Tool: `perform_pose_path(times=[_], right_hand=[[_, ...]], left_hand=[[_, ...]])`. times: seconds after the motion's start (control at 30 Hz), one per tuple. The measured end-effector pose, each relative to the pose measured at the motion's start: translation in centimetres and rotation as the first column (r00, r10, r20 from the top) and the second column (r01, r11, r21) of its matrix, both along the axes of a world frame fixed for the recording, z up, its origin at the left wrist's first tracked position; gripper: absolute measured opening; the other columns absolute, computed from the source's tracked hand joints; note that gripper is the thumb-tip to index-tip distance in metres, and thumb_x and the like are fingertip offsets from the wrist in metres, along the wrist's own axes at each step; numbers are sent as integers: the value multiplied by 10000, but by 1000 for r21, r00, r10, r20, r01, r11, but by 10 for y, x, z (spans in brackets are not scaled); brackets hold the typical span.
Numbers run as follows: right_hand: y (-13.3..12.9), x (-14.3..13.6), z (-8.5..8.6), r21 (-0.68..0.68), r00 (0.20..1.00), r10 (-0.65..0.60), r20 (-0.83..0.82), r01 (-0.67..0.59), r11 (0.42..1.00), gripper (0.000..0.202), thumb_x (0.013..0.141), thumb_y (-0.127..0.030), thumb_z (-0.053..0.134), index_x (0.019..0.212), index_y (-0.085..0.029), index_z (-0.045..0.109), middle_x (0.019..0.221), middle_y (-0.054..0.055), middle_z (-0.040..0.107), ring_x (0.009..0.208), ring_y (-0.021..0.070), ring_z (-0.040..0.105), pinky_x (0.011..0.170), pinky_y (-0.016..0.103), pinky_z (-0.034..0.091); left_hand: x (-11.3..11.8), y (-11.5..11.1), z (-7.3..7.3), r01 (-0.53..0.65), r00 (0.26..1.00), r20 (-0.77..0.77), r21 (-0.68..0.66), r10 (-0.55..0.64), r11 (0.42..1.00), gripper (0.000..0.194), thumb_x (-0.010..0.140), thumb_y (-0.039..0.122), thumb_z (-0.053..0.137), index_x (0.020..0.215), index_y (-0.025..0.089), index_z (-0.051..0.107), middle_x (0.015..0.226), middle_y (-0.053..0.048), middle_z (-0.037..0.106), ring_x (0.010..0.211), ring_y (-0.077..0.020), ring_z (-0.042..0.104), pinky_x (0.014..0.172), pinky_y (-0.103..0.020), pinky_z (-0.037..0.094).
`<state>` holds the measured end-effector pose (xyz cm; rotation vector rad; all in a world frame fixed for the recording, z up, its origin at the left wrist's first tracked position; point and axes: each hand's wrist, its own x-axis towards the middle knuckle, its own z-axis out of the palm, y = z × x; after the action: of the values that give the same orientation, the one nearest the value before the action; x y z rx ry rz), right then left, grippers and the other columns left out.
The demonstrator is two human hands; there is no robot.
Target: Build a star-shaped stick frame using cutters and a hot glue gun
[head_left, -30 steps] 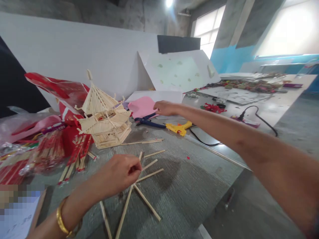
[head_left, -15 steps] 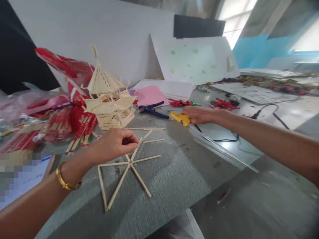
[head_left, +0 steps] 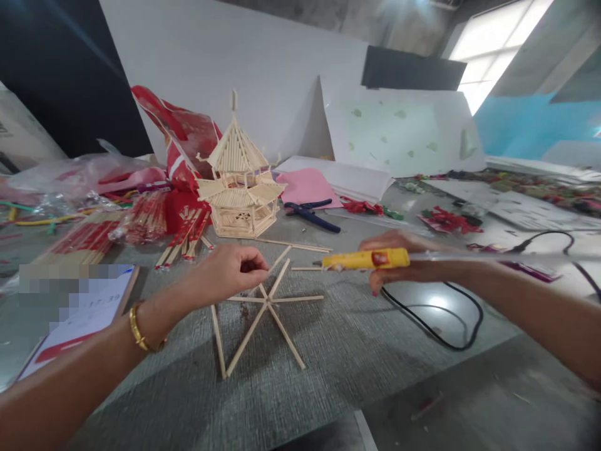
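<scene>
My left hand (head_left: pixel 230 269) is closed in a pinch on a thin wooden stick (head_left: pixel 280 257), at the upper left of a star of sticks. The star's pale sticks (head_left: pixel 287 338) lie flat on the table and meet at one centre, with another stick (head_left: pixel 218 341) along the left side. To the right, my right hand (head_left: pixel 394 263) is wrapped round a yellow hot glue gun (head_left: pixel 369 259), raised above the table. Its nozzle points left towards the star, and a long clear glue stick (head_left: pixel 469 256) sticks out of its back.
Behind my left hand stands a pagoda model (head_left: pixel 241 197) made of sticks. Dark blue pliers (head_left: pixel 313 216) lie by pink paper (head_left: pixel 310 186). Bundled sticks (head_left: pixel 89 237) are at the left near a calendar-like sheet (head_left: pixel 101 313). A black cord (head_left: pixel 422 329) loops below my right hand.
My right hand has lifted the glue gun off the table and brought it nearer, its nozzle turned left. My left hand keeps its pinch at the star. The view has shifted left.
</scene>
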<state>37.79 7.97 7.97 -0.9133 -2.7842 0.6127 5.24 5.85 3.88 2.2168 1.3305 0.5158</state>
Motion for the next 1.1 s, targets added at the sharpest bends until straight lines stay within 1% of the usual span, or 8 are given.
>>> perform_pose_path(times=[0.07,0.1,0.17,0.27,0.37,0.63,0.8,1.1], right_hand=[[-6,-16,-12,22,986,161,-44,-160,987,266,783,-364,641,728,-146,500,657,-18,474,550,65,412,514,193,308],[-9,-23,-17,23,979,198,-57,-197,980,281,780,-367,647,724,-145,485,651,-27,458,547,58,406,512,186,302],[-14,-36,-24,-9,973,220,-69,-221,975,302,784,-382,643,712,-148,467,641,-39,438,540,50,399,509,177,295],[-18,-49,-29,-52,974,205,-101,-211,976,314,818,-410,594,690,-155,463,631,-44,426,518,54,370,493,191,276],[-17,-56,-34,-40,978,167,-123,-173,984,359,815,-450,580,652,-158,449,603,-45,412,505,63,357,482,206,257],[-10,-59,-51,-89,982,140,-127,-152,984,280,767,-363,663,687,-150,501,615,-48,447,514,52,375,500,185,268],[-11,-64,-49,-123,987,125,-101,-138,983,275,775,-368,654,696,-146,513,612,-50,454,509,48,375,490,177,266],[-14,-68,-42,-99,986,134,-100,-144,985,259,813,-349,609,688,-142,516,609,-37,462,503,59,371,489,200,281]], left_hand=[[-4,-8,-3,-30,1000,7,-24,30,999,224,757,353,527,764,162,645,613,17,605,562,-107,515,529,-213,363],[-6,-11,-5,-41,999,13,-37,42,998,220,756,349,527,759,163,644,611,19,602,562,-107,515,531,-214,363],[-9,-17,-11,-55,997,43,-57,58,997,206,755,337,525,744,165,637,602,26,593,561,-105,510,533,-211,364],[-13,-20,-19,-85,991,102,-61,91,995,197,760,332,515,733,172,627,601,34,583,561,-100,501,532,-206,362],[-16,-19,-22,-114,984,134,-64,121,991,201,753,339,519,734,171,630,603,34,581,559,-100,493,537,-208,361],[-18,-18,-26,-125,983,126,-63,132,990,201,742,343,528,728,175,638,577,38,564,538,-99,477,529,-211,348],[-20,-19,-28,-128,983,127,-71,136,989,203,744,351,534,718,175,631,566,39,553,529,-96,466,523,-211,346],[-22,-22,-27,-150,982,105,-72,157,986,204,733,356,535,715,180,638,566,33,566,541,-105,488,531,-218,353]])
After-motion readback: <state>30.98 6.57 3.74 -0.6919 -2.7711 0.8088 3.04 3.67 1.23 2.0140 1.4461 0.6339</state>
